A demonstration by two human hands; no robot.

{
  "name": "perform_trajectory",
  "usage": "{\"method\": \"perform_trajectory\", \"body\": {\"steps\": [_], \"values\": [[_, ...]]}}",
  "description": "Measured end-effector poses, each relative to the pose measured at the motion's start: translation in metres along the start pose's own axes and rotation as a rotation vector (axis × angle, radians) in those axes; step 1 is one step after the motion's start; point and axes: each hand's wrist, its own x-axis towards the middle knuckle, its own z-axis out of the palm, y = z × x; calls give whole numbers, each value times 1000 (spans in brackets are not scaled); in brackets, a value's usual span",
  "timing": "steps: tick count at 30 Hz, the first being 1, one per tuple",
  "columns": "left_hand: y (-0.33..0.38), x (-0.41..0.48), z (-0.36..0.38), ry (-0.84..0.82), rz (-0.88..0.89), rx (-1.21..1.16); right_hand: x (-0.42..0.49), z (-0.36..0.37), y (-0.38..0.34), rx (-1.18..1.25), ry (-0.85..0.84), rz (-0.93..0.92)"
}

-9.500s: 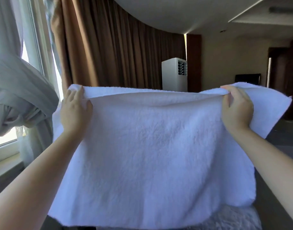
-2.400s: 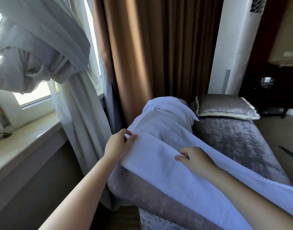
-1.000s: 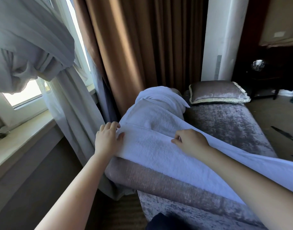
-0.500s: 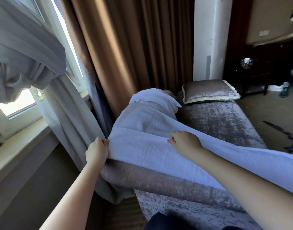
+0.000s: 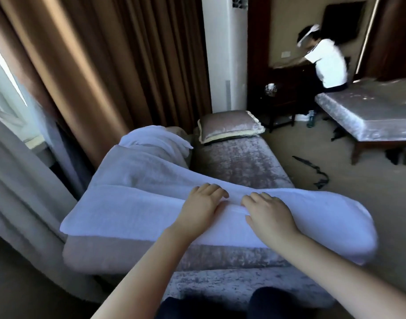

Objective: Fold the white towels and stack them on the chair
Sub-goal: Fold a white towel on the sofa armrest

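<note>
A long folded white towel [image 5: 119, 212] lies across the padded arm of a grey velvet chaise chair [image 5: 241, 162]. My left hand [image 5: 202, 207] and my right hand [image 5: 268, 214] rest flat on its middle, side by side, fingers spread and pointing away from me. Beneath it a second white towel [image 5: 137, 166] is spread along the arm, and a bunched white towel [image 5: 156, 138] sits at its far end. The right end of the top towel hangs past the chair's edge.
A grey cushion [image 5: 229, 126] lies at the chair's far end. Brown curtains [image 5: 110, 65] and a pale sheer curtain hang at left. A white floor air conditioner [image 5: 227, 54] stands behind. At right are a bench [image 5: 370, 116], a person in white [image 5: 328, 63] and carpet.
My hands let go of the towel's left edge and middle and moved together to its centre, now lying flat on it. The view swung right, showing the bench and a person.
</note>
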Motion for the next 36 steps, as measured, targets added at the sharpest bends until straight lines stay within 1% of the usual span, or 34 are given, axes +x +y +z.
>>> {"method": "perform_trajectory", "body": {"steps": [3, 8, 11, 14, 15, 17, 18, 20, 22, 23, 25, 27, 29, 30, 31, 33, 34, 36], "values": [[21, 10, 23, -43, 45, -53, -45, -8, 37, -59, -16, 104], [27, 9, 27, -13, -36, -77, -106, -19, 102, -113, -11, 290], [30, 8, 25, -22, -53, -68, -125, -28, 130, -71, -67, 383], [40, 11, 25, -8, -55, -58, -131, -36, 150, -51, -73, 477], [44, 12, 26, -4, -39, -49, -135, -35, 156, -65, -54, 483], [54, 17, 28, -1, 0, -28, -135, -42, 160, -106, -37, 432], [58, 19, 30, -1, 6, -23, -133, -47, 161, -134, -104, 430], [60, 19, 32, 17, -16, -29, -127, -59, 165, -239, -367, 470], [61, 16, 33, 39, -49, -51, -124, -72, 172, -252, -491, 532], [61, 14, 33, 46, -54, -56, -124, -78, 175, -222, -500, 572], [64, 13, 33, 41, -73, -68, -126, -79, 185, -166, -403, 644], [65, 13, 32, 28, -137, -118, -124, -77, 197, -47, -274, 747], [64, 13, 27, 4, -197, -202, -118, -70, 210, 135, -31, 832], [63, 13, 23, -23, -188, -226, -114, -65, 217, 232, 83, 847], [62, 15, 21, -54, -158, -226, -109, -60, 223, 323, 158, 861], [59, 19, 21, -79, -99, -168, -99, -49, 231, 483, 233, 865], [58, 24, 20, -75, -126, -146, -93, -43, 233, 531, 238, 857], [55, 37, 19, -77, -252, -122, -83, -32, 233, 563, 197, 857]]}}
